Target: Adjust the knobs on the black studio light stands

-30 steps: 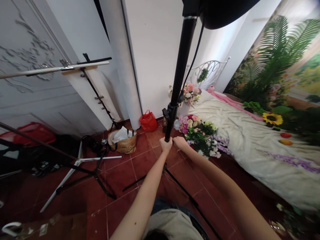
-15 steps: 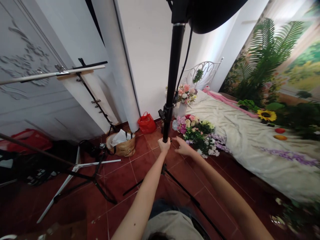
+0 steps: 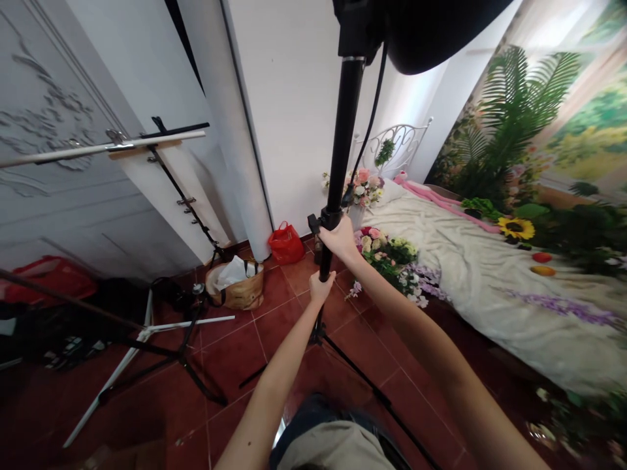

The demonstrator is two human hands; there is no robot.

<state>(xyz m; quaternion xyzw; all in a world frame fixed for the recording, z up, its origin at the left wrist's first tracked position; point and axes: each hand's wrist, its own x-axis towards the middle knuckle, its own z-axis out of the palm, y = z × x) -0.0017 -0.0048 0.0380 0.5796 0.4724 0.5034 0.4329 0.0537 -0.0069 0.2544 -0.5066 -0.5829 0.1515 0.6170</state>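
A black light stand [image 3: 344,130] rises in front of me, leaning slightly right at its top. My left hand [image 3: 321,288] is wrapped around its lower pole. Higher up, my right hand [image 3: 339,238] grips the pole just below the collar, its thumb near the clamp knob [image 3: 314,224]. The fingers of the right hand are partly hidden behind the pole. A large black lamp head [image 3: 431,32] sits on top, cut off by the upper edge. From it a black cable [image 3: 371,124] hangs along the pole. The stand's legs [image 3: 355,369] spread over the tiled floor.
On the right is a bed [image 3: 455,261] with a cream cover, a sunflower [image 3: 516,228] and other artificial flowers. Bouquets [image 3: 392,258] lie beside it. To the left are a red bag [image 3: 287,243], a woven basket [image 3: 240,290] and a white-legged stand [image 3: 117,378].
My right hand has moved up and left from open air onto the pole beneath the collar. My left hand stays closed around the lower pole. The lamp head has shifted slightly right in view.
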